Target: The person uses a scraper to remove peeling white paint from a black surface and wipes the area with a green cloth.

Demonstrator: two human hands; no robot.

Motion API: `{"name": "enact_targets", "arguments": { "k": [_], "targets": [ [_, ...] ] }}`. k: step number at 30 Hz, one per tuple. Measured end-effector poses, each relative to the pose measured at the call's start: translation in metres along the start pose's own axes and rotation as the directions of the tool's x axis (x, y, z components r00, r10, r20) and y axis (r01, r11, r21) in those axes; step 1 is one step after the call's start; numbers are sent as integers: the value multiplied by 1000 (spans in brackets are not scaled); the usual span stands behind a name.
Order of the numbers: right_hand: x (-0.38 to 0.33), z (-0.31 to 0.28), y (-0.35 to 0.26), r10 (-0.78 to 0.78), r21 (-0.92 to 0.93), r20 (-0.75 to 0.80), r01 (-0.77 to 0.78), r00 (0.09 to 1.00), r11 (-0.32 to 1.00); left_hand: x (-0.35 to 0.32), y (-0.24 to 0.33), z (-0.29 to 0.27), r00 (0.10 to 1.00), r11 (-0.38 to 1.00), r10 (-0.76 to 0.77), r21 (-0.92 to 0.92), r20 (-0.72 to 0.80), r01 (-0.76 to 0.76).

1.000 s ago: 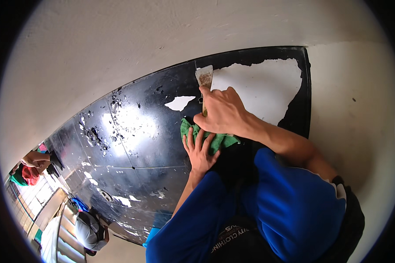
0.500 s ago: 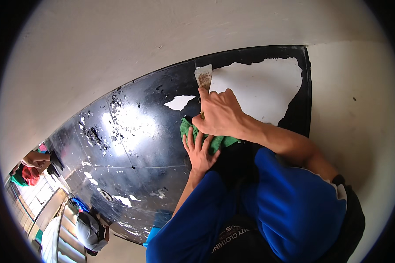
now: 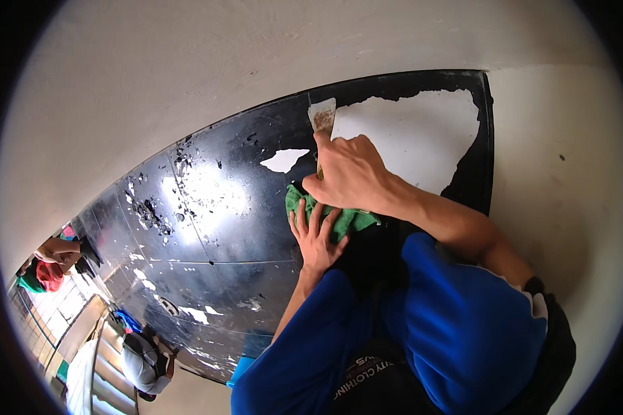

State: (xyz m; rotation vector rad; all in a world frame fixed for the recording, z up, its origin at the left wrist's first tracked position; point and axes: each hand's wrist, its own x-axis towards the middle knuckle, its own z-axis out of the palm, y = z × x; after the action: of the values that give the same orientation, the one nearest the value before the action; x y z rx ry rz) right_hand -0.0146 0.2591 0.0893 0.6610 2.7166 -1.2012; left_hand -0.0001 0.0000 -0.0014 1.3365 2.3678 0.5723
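My right hand point(image 3: 351, 171) is wrapped round a putty knife point(image 3: 322, 119), its forefinger stretched along the rusty blade. The wide tip rests against the black surface point(image 3: 256, 235), at the left edge of a large white area point(image 3: 412, 131) where the black coating is gone. Just below, my left hand point(image 3: 317, 238) lies with fingers spread on a crumpled green cloth point(image 3: 356, 220), pressing it to the surface. Part of the cloth is hidden under both hands. A smaller white bare patch point(image 3: 284, 160) shows left of the putty knife.
A pale wall point(image 3: 152, 69) runs along the far side, another point(image 3: 557, 152) on the right. Flakes of loose black coating point(image 3: 149, 216) lie to the left. At the lower left a person in grey point(image 3: 142, 363) is beside a slatted bench point(image 3: 107, 373); another person in red point(image 3: 48, 275) is beyond.
The right hand and putty knife have shifted very slightly upward along the black surface. The left hand stays on the green cloth.
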Motion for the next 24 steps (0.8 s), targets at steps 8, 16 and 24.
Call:
{"name": "enact_targets", "arguments": {
  "k": [8, 16, 24],
  "targets": [
    [-2, 6, 3, -27, 4, -42, 27, 999, 1000, 2, 0, 0, 1000, 999, 15, 41, 11, -16],
    [2, 1, 5, -21, 39, -79, 25, 997, 999, 4, 3, -3, 1000, 1000, -2, 4, 16, 1],
    [2, 6, 10, 35, 17, 104, -37, 994, 999, 0, -3, 2, 1000, 998, 14, 63, 7, -15]
  ]
}}
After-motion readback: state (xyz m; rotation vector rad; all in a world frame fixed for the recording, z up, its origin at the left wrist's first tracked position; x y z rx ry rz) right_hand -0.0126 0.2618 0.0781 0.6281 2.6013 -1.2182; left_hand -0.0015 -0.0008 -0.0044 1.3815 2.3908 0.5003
